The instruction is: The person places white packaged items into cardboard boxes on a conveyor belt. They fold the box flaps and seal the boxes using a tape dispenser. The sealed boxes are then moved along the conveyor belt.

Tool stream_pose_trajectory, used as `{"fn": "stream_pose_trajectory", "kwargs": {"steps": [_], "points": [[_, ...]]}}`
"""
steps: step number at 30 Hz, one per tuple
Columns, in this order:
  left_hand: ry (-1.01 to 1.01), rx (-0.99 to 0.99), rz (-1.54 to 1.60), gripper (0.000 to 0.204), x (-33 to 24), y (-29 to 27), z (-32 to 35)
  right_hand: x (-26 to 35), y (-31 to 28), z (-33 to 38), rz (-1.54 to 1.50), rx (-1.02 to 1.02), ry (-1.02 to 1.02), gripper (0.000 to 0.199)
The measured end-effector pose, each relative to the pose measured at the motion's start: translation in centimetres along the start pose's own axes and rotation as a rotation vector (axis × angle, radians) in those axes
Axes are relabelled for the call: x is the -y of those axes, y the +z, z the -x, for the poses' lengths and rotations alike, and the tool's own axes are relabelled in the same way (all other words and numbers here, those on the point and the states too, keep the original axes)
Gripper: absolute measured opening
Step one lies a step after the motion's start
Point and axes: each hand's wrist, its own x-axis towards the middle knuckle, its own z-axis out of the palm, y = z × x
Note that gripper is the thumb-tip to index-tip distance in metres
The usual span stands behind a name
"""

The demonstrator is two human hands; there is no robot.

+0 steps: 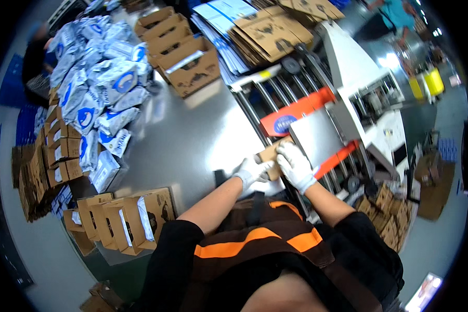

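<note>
Between my two white-gloved hands is a small brown cardboard box, at the near end of a roller conveyor. My left hand grips its left side with the fingers bent against it. On the right side, my right hand is closed over the box's edge, its fingers pointing away from me. The box lies beside the orange guide and the metal plate of a white sealing machine. My hands partly hide the box.
Left on the metal table lies a heap of white-and-blue plastic packages. Open cardboard boxes stand at the back, others near left. Flattened cartons are stacked behind the conveyor. Another person is at the far right.
</note>
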Motion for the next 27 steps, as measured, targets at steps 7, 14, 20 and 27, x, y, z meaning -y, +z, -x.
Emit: {"fn": "stream_pose_trajectory", "kwargs": {"steps": [7,14,20,27], "points": [[0.181,-0.722,-0.59,0.064,-2.2,-12.5,4.2,5.0,-1.4,-26.5,-0.096,-0.261,-0.319,0.036],[0.241,-1.36,-1.138,0.073,3.9,-20.7,2.0,12.7,5.9,-60.0,0.299,-0.179,-0.415,0.045],[0.14,-1.242,-1.062,0.073,4.1,-20.8,2.8,15.4,14.1,-72.8,0.437,0.118,-0.331,0.067],[0.249,-0.977,-0.692,0.106,-2.7,-19.2,-1.2,12.8,13.9,-68.3,0.598,0.429,-0.215,0.07]]}}
